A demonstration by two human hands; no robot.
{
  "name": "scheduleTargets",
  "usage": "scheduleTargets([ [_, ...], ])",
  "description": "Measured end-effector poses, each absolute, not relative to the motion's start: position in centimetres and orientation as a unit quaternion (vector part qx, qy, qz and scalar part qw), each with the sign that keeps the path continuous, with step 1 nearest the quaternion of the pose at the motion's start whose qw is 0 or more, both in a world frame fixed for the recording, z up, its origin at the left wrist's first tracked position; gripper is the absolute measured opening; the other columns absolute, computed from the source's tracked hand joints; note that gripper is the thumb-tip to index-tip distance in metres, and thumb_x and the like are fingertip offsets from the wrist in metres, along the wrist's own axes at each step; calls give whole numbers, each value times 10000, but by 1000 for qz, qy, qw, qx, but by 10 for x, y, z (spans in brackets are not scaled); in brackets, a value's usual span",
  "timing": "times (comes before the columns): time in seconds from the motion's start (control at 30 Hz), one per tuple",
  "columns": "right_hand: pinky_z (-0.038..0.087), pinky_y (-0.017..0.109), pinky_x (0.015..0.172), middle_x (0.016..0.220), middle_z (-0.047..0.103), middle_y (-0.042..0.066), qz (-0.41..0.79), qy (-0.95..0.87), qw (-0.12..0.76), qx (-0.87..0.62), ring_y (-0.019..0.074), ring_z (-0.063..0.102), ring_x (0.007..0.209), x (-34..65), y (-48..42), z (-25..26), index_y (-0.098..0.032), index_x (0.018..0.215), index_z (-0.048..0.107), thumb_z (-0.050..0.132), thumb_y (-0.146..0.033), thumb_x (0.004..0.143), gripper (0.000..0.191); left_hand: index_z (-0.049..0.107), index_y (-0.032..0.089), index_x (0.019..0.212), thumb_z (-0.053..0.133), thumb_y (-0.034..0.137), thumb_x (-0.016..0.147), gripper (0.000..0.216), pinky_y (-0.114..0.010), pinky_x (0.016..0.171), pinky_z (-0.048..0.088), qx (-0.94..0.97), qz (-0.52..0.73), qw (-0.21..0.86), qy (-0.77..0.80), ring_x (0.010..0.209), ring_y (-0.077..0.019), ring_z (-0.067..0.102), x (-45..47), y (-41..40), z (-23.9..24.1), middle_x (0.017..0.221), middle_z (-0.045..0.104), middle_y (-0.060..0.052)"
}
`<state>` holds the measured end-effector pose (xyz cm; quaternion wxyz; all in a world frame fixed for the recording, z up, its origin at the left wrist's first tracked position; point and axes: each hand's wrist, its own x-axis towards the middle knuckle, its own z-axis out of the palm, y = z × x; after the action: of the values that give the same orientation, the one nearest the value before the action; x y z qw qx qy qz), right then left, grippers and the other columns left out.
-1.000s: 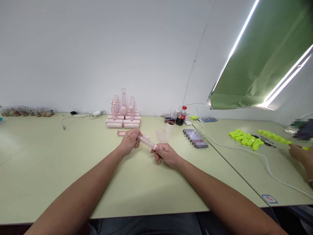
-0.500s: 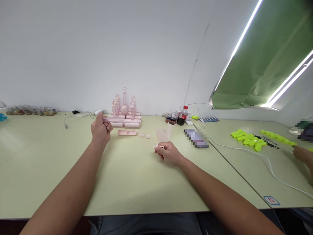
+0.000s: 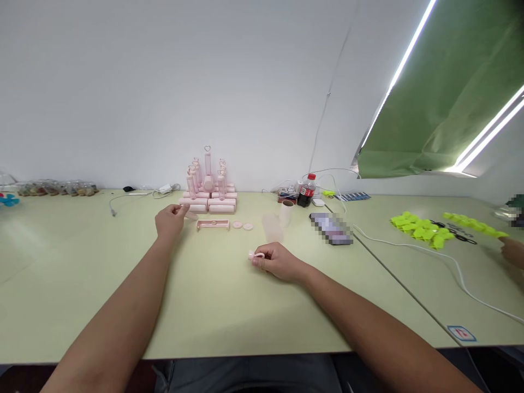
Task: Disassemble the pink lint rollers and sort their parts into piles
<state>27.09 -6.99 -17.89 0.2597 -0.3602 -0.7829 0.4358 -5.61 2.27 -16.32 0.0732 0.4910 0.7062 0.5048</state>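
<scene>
My left hand point(image 3: 170, 220) is closed around a clear pink tube point(image 3: 191, 215), only a short end of which shows beyond the fingers. My right hand point(image 3: 280, 261) pinches a small pale pink cap with a curved loop point(image 3: 252, 255) just above the table. Between the hands, farther back, lie a pink trough-shaped piece point(image 3: 213, 224) and two pink discs point(image 3: 237, 224). A flat translucent sheet point(image 3: 272, 228) rests beyond my right hand, beside an upright pale pink cylinder point(image 3: 286, 213).
Behind stand pink stacked cylinders point(image 3: 221, 206) with several clear tubes topped by heart loops point(image 3: 208, 162). A cola bottle point(image 3: 306, 191), a phone point(image 3: 331, 228) and a white cable point(image 3: 409, 248) are to the right. Another person's hand point(image 3: 512, 251) is near yellow-green pieces point(image 3: 421, 232).
My left hand has come down and lowered the tube, which now shows much less. My right hand has shifted slightly left and down with the cap.
</scene>
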Motion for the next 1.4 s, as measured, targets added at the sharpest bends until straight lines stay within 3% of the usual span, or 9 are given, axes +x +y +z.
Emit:
scheduleTargets([
  [0.37, 225, 251, 531, 608, 320, -55, 426, -785, 262, -365, 94, 289, 566, 271, -69, -183, -184, 627, 411, 560, -494, 886, 431, 643, 224, 838, 543, 530, 765, 331, -303, 598, 407, 567, 276, 87, 771, 796, -243, 631, -44, 21, -160, 876, 697, -65],
  [0.53, 226, 250, 531, 614, 313, -55, 422, -787, 260, -367, 95, 285, 569, 271, -70, -181, -186, 630, 401, 555, -483, 890, 424, 608, 220, 679, 603, 523, 691, 304, -336, 595, 442, 583, 157, 154, 782, 759, -285, 659, -46, 20, -155, 776, 713, -88],
  [0.67, 228, 250, 534, 619, 315, -54, 421, -787, 260, -367, 94, 295, 571, 271, -70, -180, -183, 632, 410, 550, -480, 894, 420, 602, 217, 692, 601, 509, 694, 293, -345, 589, 453, 579, 115, 188, 785, 748, -300, 669, -55, 20, -153, 728, 707, -98],
  [0.97, 234, 247, 532, 619, 328, -53, 417, -788, 258, -373, 95, 289, 577, 271, -70, -181, -185, 640, 408, 553, -458, 892, 398, 642, 232, 966, 637, 425, 709, 321, -318, 619, 467, 542, 241, 91, 800, 884, -277, 668, -53, 19, -148, 1039, 716, -79],
  [1.27, 247, 248, 529, 597, 360, -55, 426, -782, 261, -372, 95, 317, 557, 271, -70, -181, -185, 647, 429, 547, -460, 898, 391, 638, 217, 1125, 648, 220, 663, 462, -328, 740, 506, 545, 364, 77, 751, 944, -265, 651, -49, 20, -149, 1093, 697, -75],
  [1.4, 264, 247, 521, 579, 404, -49, 428, -781, 261, -372, 97, 353, 541, 272, -70, -183, -183, 649, 447, 534, -490, 908, 411, 585, 220, 1218, 678, 275, 683, 546, -322, 801, 502, 538, 427, 71, 723, 907, -232, 649, -48, 19, -149, 994, 701, -52],
])
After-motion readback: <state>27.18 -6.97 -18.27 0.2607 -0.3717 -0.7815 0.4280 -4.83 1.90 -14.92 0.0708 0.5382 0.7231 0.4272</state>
